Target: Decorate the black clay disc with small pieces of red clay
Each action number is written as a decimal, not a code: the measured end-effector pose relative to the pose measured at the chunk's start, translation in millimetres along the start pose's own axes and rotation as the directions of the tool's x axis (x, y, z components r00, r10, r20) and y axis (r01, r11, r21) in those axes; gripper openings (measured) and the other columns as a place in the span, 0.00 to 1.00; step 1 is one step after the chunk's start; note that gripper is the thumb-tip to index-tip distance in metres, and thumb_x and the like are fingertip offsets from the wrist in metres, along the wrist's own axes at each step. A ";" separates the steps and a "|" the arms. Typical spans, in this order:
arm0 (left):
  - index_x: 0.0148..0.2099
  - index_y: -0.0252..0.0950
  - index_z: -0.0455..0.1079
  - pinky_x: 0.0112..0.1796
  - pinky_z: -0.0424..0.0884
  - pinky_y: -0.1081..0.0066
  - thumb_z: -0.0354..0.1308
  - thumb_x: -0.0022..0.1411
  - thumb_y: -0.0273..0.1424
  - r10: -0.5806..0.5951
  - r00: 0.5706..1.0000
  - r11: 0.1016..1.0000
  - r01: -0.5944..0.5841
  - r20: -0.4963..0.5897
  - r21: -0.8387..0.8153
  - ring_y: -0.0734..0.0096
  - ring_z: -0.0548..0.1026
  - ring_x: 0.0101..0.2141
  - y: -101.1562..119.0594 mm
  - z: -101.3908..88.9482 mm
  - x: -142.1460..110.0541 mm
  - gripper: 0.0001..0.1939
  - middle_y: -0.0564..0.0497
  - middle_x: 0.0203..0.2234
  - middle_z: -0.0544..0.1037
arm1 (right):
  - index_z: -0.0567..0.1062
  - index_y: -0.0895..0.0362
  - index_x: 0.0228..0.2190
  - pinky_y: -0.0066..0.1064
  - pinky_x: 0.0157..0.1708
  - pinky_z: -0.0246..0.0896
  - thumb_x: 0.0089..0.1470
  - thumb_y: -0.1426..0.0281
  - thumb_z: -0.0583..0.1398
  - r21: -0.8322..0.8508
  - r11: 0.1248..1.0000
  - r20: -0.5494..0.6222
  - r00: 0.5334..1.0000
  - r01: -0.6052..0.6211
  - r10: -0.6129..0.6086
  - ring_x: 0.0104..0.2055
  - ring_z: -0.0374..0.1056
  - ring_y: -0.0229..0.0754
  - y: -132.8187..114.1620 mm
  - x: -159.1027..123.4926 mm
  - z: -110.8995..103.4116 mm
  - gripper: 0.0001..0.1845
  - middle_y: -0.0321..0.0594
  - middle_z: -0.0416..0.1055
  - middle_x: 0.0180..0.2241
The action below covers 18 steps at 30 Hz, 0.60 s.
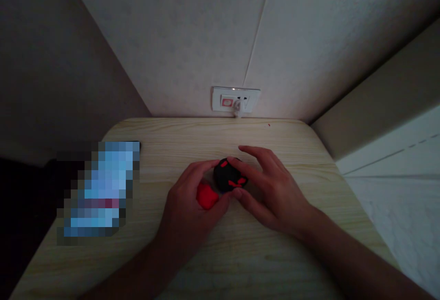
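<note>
A rounded black lump with red patches (225,178), which looks like modelling clay, sits between my two hands over the wooden tabletop. My right hand (275,183) has its thumb and a finger on the lump's right side, while another finger stretches out above it. My left hand (192,201) curls around a smaller red lump (206,195), also clay-like, cupped between palm and thumb. The left fingertips and thumb tip reach the black lump's left and lower edges. Parts of both lumps are hidden by fingers.
A pixelated screen-like device (103,180) lies at the left of the light wooden table (240,254). Behind the table, a wall socket (252,99) holds a plug (237,106). A tiny red bit (269,125) lies near the back edge.
</note>
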<state>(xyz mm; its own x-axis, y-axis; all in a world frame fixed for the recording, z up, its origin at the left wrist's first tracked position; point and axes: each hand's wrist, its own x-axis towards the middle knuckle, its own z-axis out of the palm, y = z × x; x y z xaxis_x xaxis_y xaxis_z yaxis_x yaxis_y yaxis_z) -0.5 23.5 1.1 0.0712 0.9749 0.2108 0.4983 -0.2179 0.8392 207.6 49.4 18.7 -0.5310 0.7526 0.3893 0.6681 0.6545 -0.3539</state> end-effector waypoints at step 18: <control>0.56 0.46 0.70 0.50 0.74 0.61 0.69 0.57 0.28 -0.007 1.000 1.000 0.007 0.000 -0.011 0.63 0.78 0.45 1.3 1.3 2.1 0.26 0.54 0.49 0.78 | 0.76 0.64 0.55 0.56 0.56 0.67 0.62 0.63 0.62 -0.045 0.998 -0.075 0.996 0.052 -0.055 0.59 0.66 0.61 -1.8 -3.0 -3.0 0.25 0.62 0.68 0.59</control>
<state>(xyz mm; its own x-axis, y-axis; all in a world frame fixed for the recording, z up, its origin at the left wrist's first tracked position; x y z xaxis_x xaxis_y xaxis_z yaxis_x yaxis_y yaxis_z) 1.4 25.3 2.0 0.0674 0.9765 0.2049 0.4895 -0.2113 0.8460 209.5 45.8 20.8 -0.5265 0.7077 0.4712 0.6625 0.6888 -0.2942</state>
